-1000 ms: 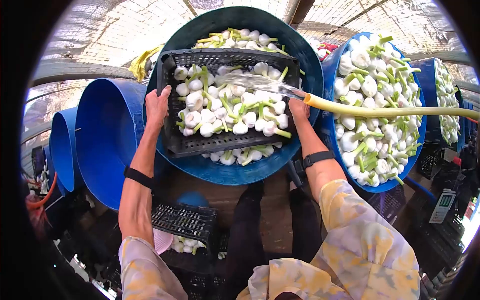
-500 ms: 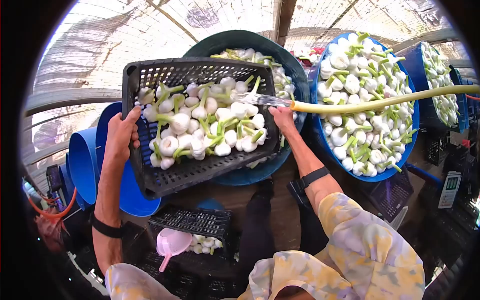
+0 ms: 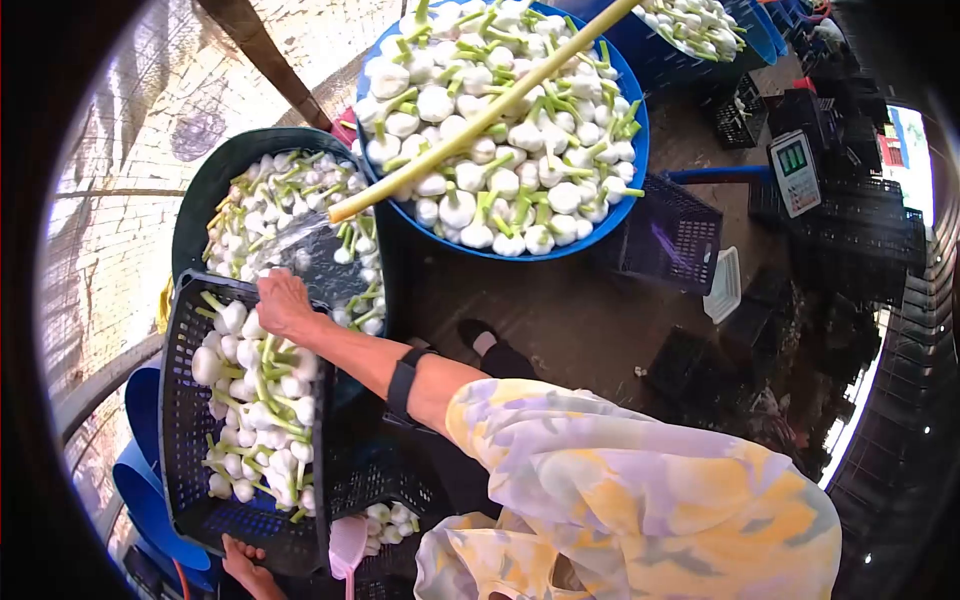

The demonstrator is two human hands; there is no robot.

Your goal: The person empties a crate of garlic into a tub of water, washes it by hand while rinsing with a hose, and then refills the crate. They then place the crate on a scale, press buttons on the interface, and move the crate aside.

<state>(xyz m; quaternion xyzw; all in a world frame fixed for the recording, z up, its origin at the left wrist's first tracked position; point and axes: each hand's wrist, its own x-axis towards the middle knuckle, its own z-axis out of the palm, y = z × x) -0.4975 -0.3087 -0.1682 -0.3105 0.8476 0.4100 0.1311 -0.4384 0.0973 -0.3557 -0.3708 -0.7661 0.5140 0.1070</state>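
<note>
A black plastic crate (image 3: 195, 505) full of white garlic bulbs with green stems is lifted at the left of the view. My right hand (image 3: 283, 303) grips its upper rim, beside the dark teal tub (image 3: 203, 187) of garlic. My left hand (image 3: 243, 563) holds the crate's opposite end at the bottom edge, partly hidden under it. A yellow hose (image 3: 480, 108) reaches in from the upper right, and water pours from its end just above my right hand onto the teal tub's garlic.
A blue tub (image 3: 625, 205) heaped with garlic stands at the top centre, another at the top right. Empty blue tubs (image 3: 140, 480) lie at the lower left. Black crates, a pink scoop (image 3: 347, 545) and a scale (image 3: 797, 172) sit on the wet floor.
The crate has swung left and down, away from the teal tub. My view has turned with it. The hose no longer sprays into the crate; its water falls on the teal tub.
</note>
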